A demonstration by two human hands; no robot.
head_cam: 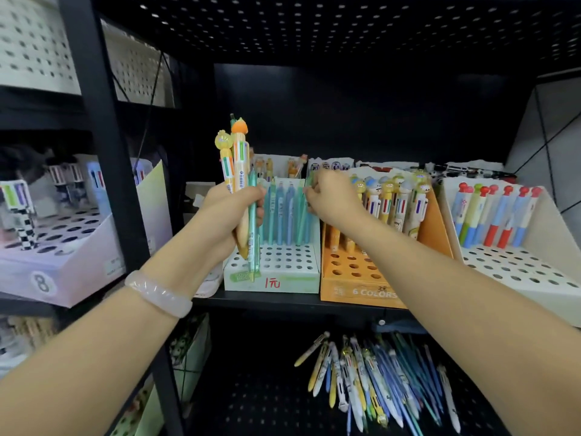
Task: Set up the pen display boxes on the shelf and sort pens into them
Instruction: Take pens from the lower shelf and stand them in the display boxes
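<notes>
I am in the sorting step. My left hand point(234, 212) grips a bundle of pens point(240, 171): two thick plastic ones with cartoon heads and one slim, smooth teal one. My right hand point(330, 199) pinches a slim teal pen point(309, 184) at the white perforated box point(276, 269) on the shelf point(251, 302). Next, I think, its tip must find a round hole. Beside it stands the orange cardboard box point(352, 278); many loose pens point(377, 382) lie on the lower shelf.
</notes>
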